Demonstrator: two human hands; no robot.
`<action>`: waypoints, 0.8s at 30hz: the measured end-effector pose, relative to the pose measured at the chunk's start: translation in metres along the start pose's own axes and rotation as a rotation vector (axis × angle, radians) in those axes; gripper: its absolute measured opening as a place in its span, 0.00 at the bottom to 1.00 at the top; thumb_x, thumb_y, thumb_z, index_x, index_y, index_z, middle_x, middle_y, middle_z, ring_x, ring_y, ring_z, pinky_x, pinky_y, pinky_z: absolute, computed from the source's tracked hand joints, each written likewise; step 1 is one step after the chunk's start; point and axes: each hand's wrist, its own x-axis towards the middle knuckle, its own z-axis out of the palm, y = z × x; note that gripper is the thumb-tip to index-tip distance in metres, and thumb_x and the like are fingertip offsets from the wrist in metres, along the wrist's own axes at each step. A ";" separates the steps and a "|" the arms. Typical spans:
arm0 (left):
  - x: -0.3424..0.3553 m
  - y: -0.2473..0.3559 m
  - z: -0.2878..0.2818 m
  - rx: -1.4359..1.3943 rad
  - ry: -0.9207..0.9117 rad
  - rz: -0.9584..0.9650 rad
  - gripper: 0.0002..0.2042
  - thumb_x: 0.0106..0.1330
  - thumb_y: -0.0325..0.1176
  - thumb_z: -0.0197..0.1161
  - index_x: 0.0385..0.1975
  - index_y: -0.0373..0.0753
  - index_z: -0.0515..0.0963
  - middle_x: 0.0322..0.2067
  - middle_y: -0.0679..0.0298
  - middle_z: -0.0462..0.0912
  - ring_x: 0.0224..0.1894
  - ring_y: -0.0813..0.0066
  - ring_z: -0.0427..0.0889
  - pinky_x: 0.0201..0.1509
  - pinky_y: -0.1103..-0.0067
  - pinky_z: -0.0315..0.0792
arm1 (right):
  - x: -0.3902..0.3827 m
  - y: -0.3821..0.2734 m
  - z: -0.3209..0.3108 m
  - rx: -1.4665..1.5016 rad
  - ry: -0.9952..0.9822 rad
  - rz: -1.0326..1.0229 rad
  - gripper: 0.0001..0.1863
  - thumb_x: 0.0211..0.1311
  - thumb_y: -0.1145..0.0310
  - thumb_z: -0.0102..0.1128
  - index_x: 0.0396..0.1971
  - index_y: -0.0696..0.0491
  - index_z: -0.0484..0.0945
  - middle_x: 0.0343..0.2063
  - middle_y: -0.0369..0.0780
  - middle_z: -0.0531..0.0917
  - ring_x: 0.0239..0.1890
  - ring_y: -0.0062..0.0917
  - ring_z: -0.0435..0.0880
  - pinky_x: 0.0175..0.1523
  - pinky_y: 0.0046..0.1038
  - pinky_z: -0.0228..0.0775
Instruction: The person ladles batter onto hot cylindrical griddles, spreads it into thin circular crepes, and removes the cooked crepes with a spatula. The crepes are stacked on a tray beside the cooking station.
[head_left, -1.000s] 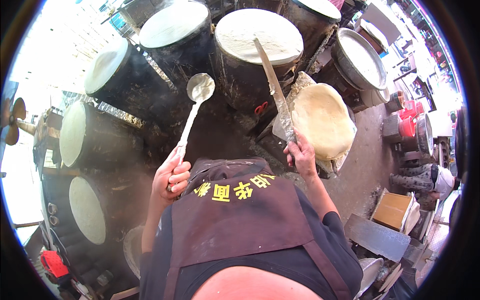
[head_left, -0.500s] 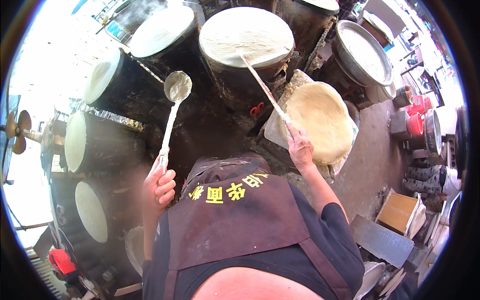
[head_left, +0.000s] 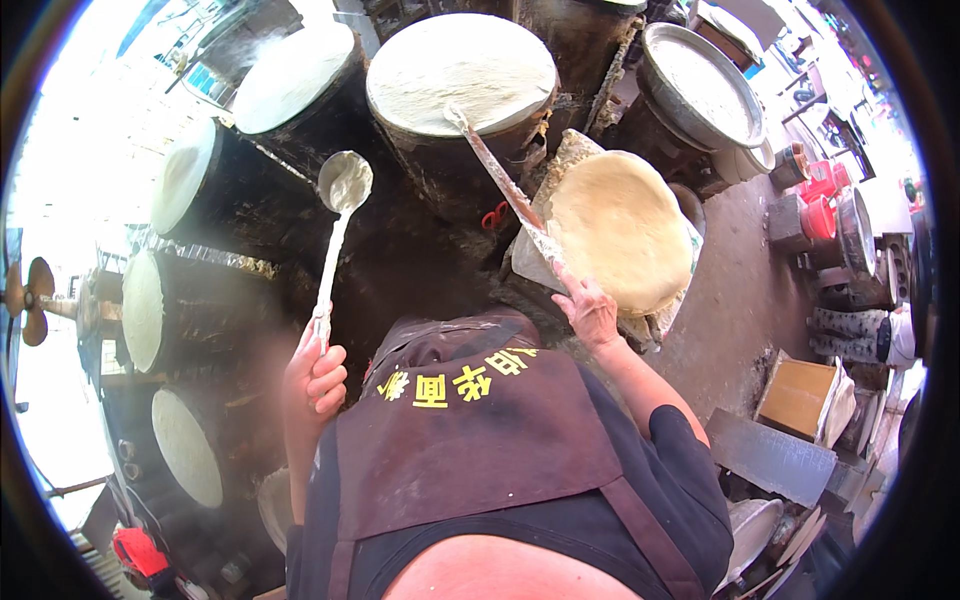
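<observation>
In my left hand [head_left: 318,375] is the pale, batter-coated handle of a ladle [head_left: 346,182]. Whitish batter lies in its bowl, raised in front of the dark drums. My right hand [head_left: 588,312] grips the end of a long flat wooden spatula [head_left: 497,178], smeared with batter near my fingers. The spatula's far tip rests at the near part of a round white spread of batter [head_left: 460,65] covering the top of a dark drum [head_left: 440,165]. Just beyond and right of that hand, a big round tan mass of dough or batter [head_left: 620,230] sits on a whitish cloth [head_left: 535,260].
More batter-topped drums curve round to the left, including a steaming one [head_left: 295,80] and a low one [head_left: 187,447]. At the right stand a metal basin [head_left: 745,125] on a drum and a red container [head_left: 818,218]. Boards and a wooden box [head_left: 797,400] lie lower right.
The view has shifted, so the drums appear further left. The spatula has turned to show more of its flat face. My right hand has drawn slightly nearer; the ladle stays raised.
</observation>
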 end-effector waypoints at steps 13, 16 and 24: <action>-0.005 0.011 -0.007 -0.040 -0.019 0.012 0.20 0.78 0.36 0.38 0.68 0.53 0.54 0.22 0.68 0.61 0.14 0.85 0.62 0.12 0.84 0.66 | 0.045 -0.020 0.012 0.350 0.020 0.031 0.28 0.57 0.71 0.63 0.59 0.45 0.71 0.39 0.47 0.83 0.39 0.43 0.82 0.44 0.37 0.73; -0.007 0.012 -0.008 -0.035 -0.019 0.012 0.20 0.78 0.36 0.38 0.68 0.53 0.55 0.22 0.68 0.61 0.14 0.85 0.62 0.12 0.84 0.66 | 0.050 -0.015 0.011 0.141 -0.003 0.043 0.29 0.57 0.69 0.63 0.61 0.43 0.70 0.35 0.47 0.83 0.36 0.43 0.81 0.43 0.39 0.73; -0.016 0.016 -0.019 -0.048 -0.008 0.055 0.18 0.78 0.36 0.39 0.65 0.51 0.58 0.22 0.68 0.61 0.14 0.85 0.62 0.11 0.84 0.66 | 0.010 -0.016 0.019 0.159 -0.033 0.093 0.30 0.57 0.65 0.63 0.62 0.40 0.70 0.27 0.49 0.79 0.33 0.44 0.81 0.41 0.41 0.73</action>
